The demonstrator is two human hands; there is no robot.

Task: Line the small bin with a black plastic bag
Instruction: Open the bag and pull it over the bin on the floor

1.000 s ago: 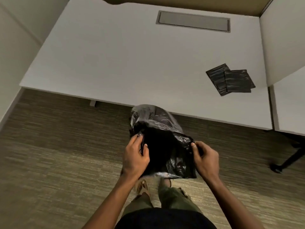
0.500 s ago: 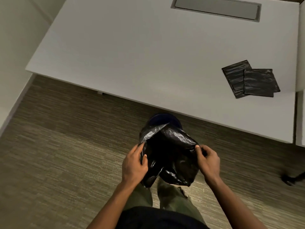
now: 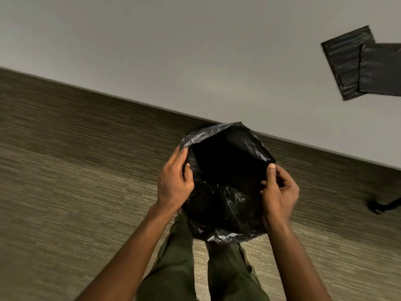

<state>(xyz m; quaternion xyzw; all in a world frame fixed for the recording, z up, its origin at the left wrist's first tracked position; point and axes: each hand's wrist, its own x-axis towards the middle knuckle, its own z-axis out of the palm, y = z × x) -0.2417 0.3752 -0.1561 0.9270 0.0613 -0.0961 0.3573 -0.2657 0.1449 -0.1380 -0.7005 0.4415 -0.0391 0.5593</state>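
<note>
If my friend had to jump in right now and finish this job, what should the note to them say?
Left hand: pinching the left edge of the black bag's mouth.
Right hand: pinching the right edge.
The bag is held in the air, mouth pulled open, above the carpet near the table's edge. Two spare folded bags lie on the table.
The bin is hidden, probably behind the bag; only a bluish sliver shows at the bag's top edge.
Done: bag opened.
Left: lower it into the bin and fold the mouth over the rim.
</note>
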